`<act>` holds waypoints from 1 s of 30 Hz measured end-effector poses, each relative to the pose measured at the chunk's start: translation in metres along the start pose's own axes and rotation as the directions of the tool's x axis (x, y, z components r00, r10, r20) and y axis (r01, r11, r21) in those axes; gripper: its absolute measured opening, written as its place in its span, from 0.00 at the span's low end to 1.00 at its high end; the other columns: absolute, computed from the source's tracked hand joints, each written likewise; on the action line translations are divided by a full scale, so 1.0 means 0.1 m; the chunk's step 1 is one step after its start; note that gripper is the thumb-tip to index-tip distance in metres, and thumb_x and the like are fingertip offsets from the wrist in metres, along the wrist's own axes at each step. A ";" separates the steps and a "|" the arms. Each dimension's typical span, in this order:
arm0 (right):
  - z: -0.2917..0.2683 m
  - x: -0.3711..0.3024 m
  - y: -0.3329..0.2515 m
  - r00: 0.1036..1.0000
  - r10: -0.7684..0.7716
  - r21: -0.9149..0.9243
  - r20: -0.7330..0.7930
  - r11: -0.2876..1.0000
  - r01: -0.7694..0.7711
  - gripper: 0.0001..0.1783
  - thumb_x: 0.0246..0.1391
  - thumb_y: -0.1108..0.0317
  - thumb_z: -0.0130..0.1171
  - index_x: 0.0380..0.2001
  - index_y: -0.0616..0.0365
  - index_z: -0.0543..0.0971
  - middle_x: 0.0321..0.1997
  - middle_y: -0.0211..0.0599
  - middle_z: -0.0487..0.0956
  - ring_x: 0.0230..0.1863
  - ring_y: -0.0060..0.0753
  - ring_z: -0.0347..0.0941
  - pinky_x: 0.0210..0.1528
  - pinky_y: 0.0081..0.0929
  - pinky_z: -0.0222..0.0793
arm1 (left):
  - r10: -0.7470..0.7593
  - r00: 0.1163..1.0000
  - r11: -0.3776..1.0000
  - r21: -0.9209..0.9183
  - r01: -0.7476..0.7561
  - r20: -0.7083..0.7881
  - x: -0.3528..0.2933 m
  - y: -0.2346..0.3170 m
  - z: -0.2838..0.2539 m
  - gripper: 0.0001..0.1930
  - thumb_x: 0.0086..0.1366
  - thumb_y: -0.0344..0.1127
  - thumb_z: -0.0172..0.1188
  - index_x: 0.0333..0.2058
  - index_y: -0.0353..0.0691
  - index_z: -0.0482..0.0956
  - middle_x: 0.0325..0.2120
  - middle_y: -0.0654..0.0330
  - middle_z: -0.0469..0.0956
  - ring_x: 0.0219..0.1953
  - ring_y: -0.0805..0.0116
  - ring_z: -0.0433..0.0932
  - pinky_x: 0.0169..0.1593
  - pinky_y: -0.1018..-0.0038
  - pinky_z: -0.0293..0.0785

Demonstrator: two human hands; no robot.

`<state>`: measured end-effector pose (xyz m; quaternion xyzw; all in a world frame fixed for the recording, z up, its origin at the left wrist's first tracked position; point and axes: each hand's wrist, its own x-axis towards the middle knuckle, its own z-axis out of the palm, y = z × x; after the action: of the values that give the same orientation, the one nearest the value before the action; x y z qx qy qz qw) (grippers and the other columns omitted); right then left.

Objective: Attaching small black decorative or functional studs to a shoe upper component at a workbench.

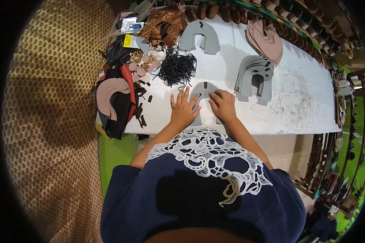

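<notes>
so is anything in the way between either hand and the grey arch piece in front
Nothing visible is: the left hand and the right hand both have fingertips at the grey arch piece. The tangled black pile lies just beyond the left hand, not between.

Leopard-print material (154,25) lies near a black bag (117,52), patterned brown cloth (54,117) further left.

Dark navy top (134,202), short sleeves (288,182), white openwork lace (210,152) with looping scrolls, bare forearms (249,141)
</notes>
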<state>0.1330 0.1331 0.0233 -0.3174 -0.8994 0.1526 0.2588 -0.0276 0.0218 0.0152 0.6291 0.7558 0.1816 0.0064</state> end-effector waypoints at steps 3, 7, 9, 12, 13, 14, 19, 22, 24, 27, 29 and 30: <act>0.01 -0.02 0.02 1.000 0.016 -0.006 -0.011 1.000 -0.016 0.15 0.44 0.63 0.61 0.39 0.50 0.79 0.42 0.35 0.74 0.47 0.37 0.68 0.49 0.38 0.55 | -0.005 1.000 1.000 -0.004 0.005 -0.010 0.00 0.00 0.00 0.25 0.56 0.51 0.55 0.54 0.57 0.69 0.60 0.49 0.58 0.61 0.53 0.54 0.61 0.44 0.38; 0.03 0.00 0.04 0.999 0.030 0.025 -0.013 0.999 -0.030 0.14 0.44 0.63 0.61 0.38 0.50 0.79 0.42 0.35 0.74 0.46 0.36 0.69 0.49 0.37 0.55 | -0.018 1.000 1.000 0.001 0.018 -0.006 0.00 0.01 -0.01 0.25 0.56 0.51 0.55 0.53 0.57 0.70 0.59 0.49 0.58 0.61 0.53 0.55 0.60 0.44 0.39; 0.03 0.01 0.04 0.999 0.030 0.031 -0.035 0.999 -0.029 0.13 0.44 0.64 0.61 0.36 0.51 0.80 0.41 0.34 0.75 0.46 0.35 0.69 0.48 0.36 0.56 | -0.024 1.000 1.000 -0.002 0.023 -0.010 0.01 0.01 -0.02 0.25 0.56 0.51 0.55 0.53 0.58 0.70 0.59 0.49 0.58 0.61 0.53 0.55 0.60 0.44 0.39; 0.01 0.02 0.03 0.998 0.044 0.049 -0.039 0.998 -0.042 0.12 0.44 0.64 0.61 0.35 0.51 0.80 0.40 0.34 0.75 0.45 0.36 0.69 0.48 0.36 0.56 | -0.031 1.000 1.000 -0.004 0.031 -0.002 0.01 0.02 -0.03 0.24 0.56 0.51 0.55 0.53 0.58 0.70 0.59 0.50 0.58 0.61 0.53 0.55 0.60 0.44 0.40; 0.01 0.03 0.03 0.998 0.041 0.050 -0.037 0.998 -0.039 0.12 0.44 0.64 0.61 0.35 0.51 0.80 0.40 0.34 0.75 0.45 0.36 0.69 0.48 0.36 0.56 | -0.028 1.000 1.000 -0.007 0.028 -0.011 0.00 0.02 -0.03 0.24 0.56 0.51 0.56 0.53 0.58 0.70 0.59 0.50 0.58 0.61 0.53 0.55 0.60 0.44 0.40; 0.01 0.03 0.02 0.998 0.036 0.049 -0.050 0.998 -0.034 0.11 0.44 0.65 0.60 0.34 0.52 0.80 0.40 0.33 0.75 0.44 0.34 0.69 0.48 0.36 0.56 | -0.025 0.999 1.000 -0.010 0.024 -0.021 0.00 0.02 -0.03 0.24 0.56 0.50 0.56 0.53 0.58 0.70 0.59 0.50 0.58 0.61 0.53 0.55 0.60 0.44 0.40; 0.00 0.04 0.02 0.998 0.035 0.054 -0.059 0.998 -0.032 0.10 0.44 0.67 0.59 0.33 0.52 0.80 0.39 0.32 0.75 0.43 0.33 0.70 0.47 0.35 0.56 | -0.038 0.999 0.999 -0.008 0.038 -0.009 0.01 0.03 -0.05 0.24 0.56 0.51 0.55 0.52 0.58 0.71 0.59 0.50 0.58 0.61 0.54 0.56 0.60 0.45 0.40; 0.01 0.05 0.02 0.997 0.038 0.058 -0.070 0.998 -0.034 0.10 0.44 0.69 0.59 0.33 0.53 0.80 0.38 0.32 0.75 0.42 0.33 0.70 0.47 0.35 0.56 | -0.039 0.999 0.999 0.001 0.039 -0.011 0.01 0.03 -0.06 0.24 0.56 0.51 0.55 0.52 0.58 0.71 0.59 0.50 0.58 0.61 0.54 0.56 0.60 0.45 0.40; 0.01 0.05 0.04 0.996 0.052 0.063 -0.066 0.997 -0.048 0.09 0.44 0.70 0.59 0.33 0.53 0.80 0.38 0.33 0.75 0.43 0.33 0.70 0.47 0.35 0.56 | -0.037 0.999 0.999 0.008 0.037 -0.009 0.02 0.03 -0.06 0.23 0.56 0.51 0.55 0.52 0.58 0.71 0.59 0.50 0.58 0.61 0.54 0.56 0.60 0.45 0.40; 0.02 0.02 0.04 0.995 0.058 0.065 -0.076 0.996 -0.053 0.09 0.44 0.70 0.59 0.33 0.53 0.80 0.38 0.33 0.75 0.43 0.34 0.70 0.47 0.35 0.56 | -0.031 0.999 1.000 -0.002 0.031 -0.015 0.01 0.03 -0.05 0.23 0.57 0.50 0.54 0.52 0.58 0.71 0.59 0.51 0.58 0.60 0.54 0.56 0.60 0.45 0.39; 0.03 0.03 0.06 0.995 0.062 0.067 -0.080 0.996 -0.057 0.09 0.44 0.70 0.58 0.33 0.53 0.80 0.38 0.33 0.75 0.43 0.35 0.70 0.48 0.35 0.56 | -0.037 0.999 0.999 -0.024 0.036 -0.023 0.00 0.03 -0.05 0.20 0.58 0.49 0.54 0.50 0.57 0.73 0.59 0.52 0.60 0.60 0.54 0.57 0.60 0.45 0.39; 0.03 0.03 0.05 0.995 0.066 0.070 -0.079 0.996 -0.060 0.09 0.44 0.70 0.58 0.32 0.54 0.80 0.38 0.34 0.75 0.43 0.35 0.70 0.48 0.35 0.56 | -0.033 0.999 0.999 -0.023 0.032 -0.024 -0.01 0.03 -0.05 0.20 0.58 0.49 0.54 0.50 0.57 0.73 0.59 0.52 0.60 0.60 0.54 0.57 0.60 0.45 0.39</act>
<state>0.1321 0.1387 0.0196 -0.3427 -0.8721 0.1778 0.3007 -0.0262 0.0203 0.0205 0.6143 0.7639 0.1975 0.0074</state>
